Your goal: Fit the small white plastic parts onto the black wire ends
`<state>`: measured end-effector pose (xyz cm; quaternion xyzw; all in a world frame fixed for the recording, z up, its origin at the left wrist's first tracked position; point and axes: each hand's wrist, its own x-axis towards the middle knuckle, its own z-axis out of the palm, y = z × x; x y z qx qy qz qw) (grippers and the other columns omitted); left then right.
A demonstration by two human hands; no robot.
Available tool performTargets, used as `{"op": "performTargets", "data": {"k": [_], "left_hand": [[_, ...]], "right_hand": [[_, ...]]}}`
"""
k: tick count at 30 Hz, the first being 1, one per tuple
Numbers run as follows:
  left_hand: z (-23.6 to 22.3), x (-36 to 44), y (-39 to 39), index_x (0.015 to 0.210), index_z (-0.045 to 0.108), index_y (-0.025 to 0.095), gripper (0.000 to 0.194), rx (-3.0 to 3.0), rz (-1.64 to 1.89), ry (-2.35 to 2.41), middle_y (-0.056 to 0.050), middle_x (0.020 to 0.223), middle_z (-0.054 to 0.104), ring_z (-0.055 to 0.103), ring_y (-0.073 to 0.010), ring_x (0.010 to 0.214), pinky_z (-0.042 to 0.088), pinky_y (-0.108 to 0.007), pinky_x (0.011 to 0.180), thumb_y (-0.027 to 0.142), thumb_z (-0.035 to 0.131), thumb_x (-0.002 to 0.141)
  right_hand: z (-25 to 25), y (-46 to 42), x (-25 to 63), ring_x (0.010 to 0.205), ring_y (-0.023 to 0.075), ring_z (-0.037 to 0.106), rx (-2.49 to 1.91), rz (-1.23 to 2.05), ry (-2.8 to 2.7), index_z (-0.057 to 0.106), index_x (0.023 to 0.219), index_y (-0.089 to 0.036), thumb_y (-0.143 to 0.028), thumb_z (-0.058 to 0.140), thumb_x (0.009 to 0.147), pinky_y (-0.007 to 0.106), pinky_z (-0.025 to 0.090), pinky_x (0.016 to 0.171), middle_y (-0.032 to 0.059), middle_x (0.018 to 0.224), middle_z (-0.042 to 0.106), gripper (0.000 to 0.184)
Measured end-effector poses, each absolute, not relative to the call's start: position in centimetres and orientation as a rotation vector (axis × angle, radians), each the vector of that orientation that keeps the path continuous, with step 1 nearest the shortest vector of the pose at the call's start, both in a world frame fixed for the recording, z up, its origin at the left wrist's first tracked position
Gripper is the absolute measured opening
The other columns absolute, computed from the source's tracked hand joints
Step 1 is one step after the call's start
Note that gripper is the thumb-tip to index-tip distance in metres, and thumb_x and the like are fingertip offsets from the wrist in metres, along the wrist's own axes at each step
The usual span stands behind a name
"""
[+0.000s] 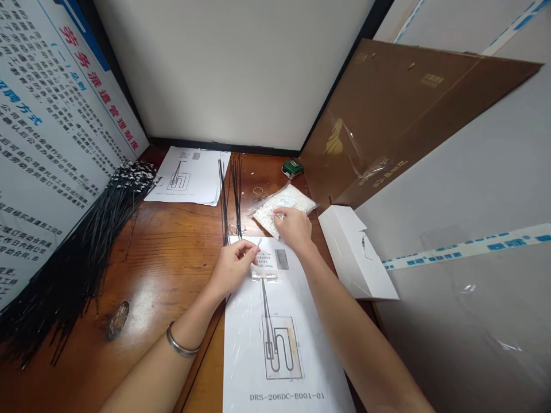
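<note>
My left hand (pixel 236 261) is closed in a pinch on a thin black wire (pixel 205 351). Its short ends poke up past the fingertips, and its long tail runs down towards the lower left. My right hand (pixel 294 226) rests at a clear plastic bag (pixel 301 201) of small white pieces, thumb and fingertips pinched together at its left part. Whatever is between those fingers is too small or hidden to make out. Under both hands lies a printed drawing sheet (pixel 245 344) showing a looped wire diagram.
A big bundle of black wires (pixel 86 252) lies at the left. Two thinner groups of black wires (pixel 236 195) lie behind my left hand, beside other printed sheets (pixel 198 189). A green tape measure (pixel 292 167), a white box (pixel 353 252) and a brown cardboard panel (pixel 370 115) are at the right.
</note>
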<state>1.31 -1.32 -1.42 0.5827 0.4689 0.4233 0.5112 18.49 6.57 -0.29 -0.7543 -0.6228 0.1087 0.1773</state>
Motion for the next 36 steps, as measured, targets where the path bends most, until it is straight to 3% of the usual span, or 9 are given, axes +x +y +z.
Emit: {"op": "performTargets", "data": {"k": [4,7,11,15,20,23,29,36], "left_hand": [[-1.5,1.4,-1.3,0.075,0.062,0.017,0.019,1.399,1.020,1.127,0.000,0.064,0.060,0.055,-0.0149,0.064,0.040,-0.026,0.065,0.032,0.054,0.084],[-1.6,1.4,-1.2,0.075,0.062,0.017,0.021,1.403,1.025,1.121,0.000,0.064,0.060,0.055,-0.0152,0.064,0.040,-0.026,0.065,0.034,0.055,0.084],[-1.6,1.4,-1.2,0.078,0.062,0.017,0.022,1.365,1.043,1.122,0.000,0.063,0.060,0.055,-0.0148,0.062,0.040,-0.026,0.063,0.036,0.055,0.084],[-1.3,1.4,-1.3,0.093,0.062,0.016,0.024,1.270,1.072,1.168,0.001,0.060,0.062,0.055,-0.0147,0.059,0.039,-0.026,0.060,0.038,0.056,0.084],[-0.9,1.6,-1.1,0.083,0.061,0.016,0.019,1.206,1.163,1.168,-0.004,0.073,0.068,0.063,-0.0183,0.075,0.044,-0.027,0.068,0.035,0.060,0.080],[-1.0,1.6,-1.0,0.085,0.062,0.015,0.019,1.189,1.184,1.182,-0.004,0.071,0.068,0.062,-0.0172,0.071,0.045,-0.027,0.066,0.033,0.059,0.080],[-1.3,1.5,-0.9,0.096,0.063,0.014,0.021,1.110,1.285,1.169,0.000,0.067,0.063,0.059,-0.0137,0.066,0.045,-0.025,0.068,0.027,0.059,0.080],[-1.1,1.6,-0.9,0.088,0.062,0.015,0.018,1.022,1.353,1.157,0.000,0.066,0.064,0.060,-0.0133,0.066,0.047,-0.026,0.069,0.029,0.065,0.077]], "right_hand": [[-0.2,6.3,18.7,0.081,0.0213,0.063,-2.104,0.292,-1.741,0.073,0.097,-0.028,-0.036,0.050,0.085,0.028,0.039,0.065,0.0043,0.086,0.073,0.028],[0.1,5.8,18.8,0.074,0.0194,0.060,-2.088,0.241,-1.823,0.074,0.083,-0.024,-0.038,0.045,0.089,0.027,0.032,0.059,0.0047,0.078,0.070,0.033],[0.2,5.3,18.7,0.077,0.0191,0.059,-2.053,0.130,-1.897,0.072,0.078,-0.022,-0.034,0.041,0.092,0.027,0.029,0.059,0.0062,0.085,0.070,0.036],[-0.2,5.0,18.9,0.086,0.0203,0.060,-2.036,0.119,-1.876,0.072,0.092,-0.024,-0.033,0.040,0.093,0.026,0.034,0.066,0.0057,0.095,0.071,0.033],[-0.8,4.4,18.9,0.091,0.0212,0.063,-1.939,0.155,-1.744,0.072,0.098,-0.024,-0.030,0.048,0.090,0.028,0.042,0.074,0.0047,0.099,0.072,0.027],[-1.0,3.1,17.8,0.086,0.0194,0.065,-1.739,0.183,-1.629,0.073,0.094,-0.018,-0.028,0.052,0.088,0.028,0.045,0.078,0.0067,0.093,0.072,0.024],[-1.5,0.3,14.7,0.068,0.0171,0.065,-1.268,0.527,-1.627,0.075,0.085,-0.021,-0.027,0.061,0.084,0.030,0.051,0.063,0.0044,0.078,0.072,0.015],[-3.2,0.6,14.3,0.073,0.0178,0.068,-0.940,0.512,-1.635,0.074,0.090,-0.023,-0.015,0.062,0.082,0.032,0.056,0.065,0.0056,0.082,0.073,0.017]]}}
